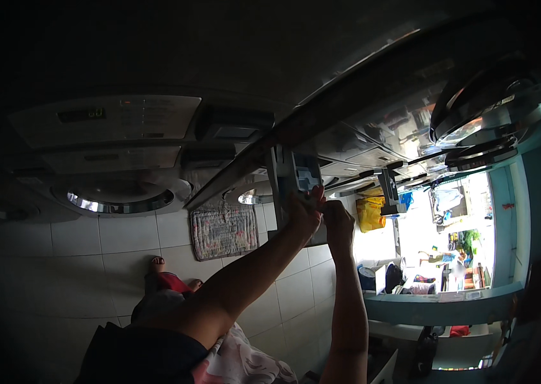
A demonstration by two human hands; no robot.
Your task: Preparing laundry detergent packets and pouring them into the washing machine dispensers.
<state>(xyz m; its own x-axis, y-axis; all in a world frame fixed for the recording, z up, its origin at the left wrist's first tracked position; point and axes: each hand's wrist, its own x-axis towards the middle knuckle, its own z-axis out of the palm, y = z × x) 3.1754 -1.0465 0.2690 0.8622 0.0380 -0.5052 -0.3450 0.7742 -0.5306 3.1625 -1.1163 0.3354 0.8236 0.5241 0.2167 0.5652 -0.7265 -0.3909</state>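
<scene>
A detergent drawer point(277, 173) stands pulled out from a front-loading washing machine, with a pale blue insert point(307, 176) in its compartment. My left hand point(306, 210) is over the drawer's near end, its fingers curled close together. Right beside it, my right hand point(339, 221) is closed, its fingers bent toward the left hand. The two hands nearly touch. Whatever lies between the fingers is too dark and small to make out.
More washing machines line the left, one with a lit control panel point(104, 118) and a round door point(117, 198). A patterned mat point(224, 232) lies on the tiled floor point(293, 288). Other machines, one round door point(488, 115) standing ajar, run rightward. A yellow bag point(371, 213) sits near the bright doorway.
</scene>
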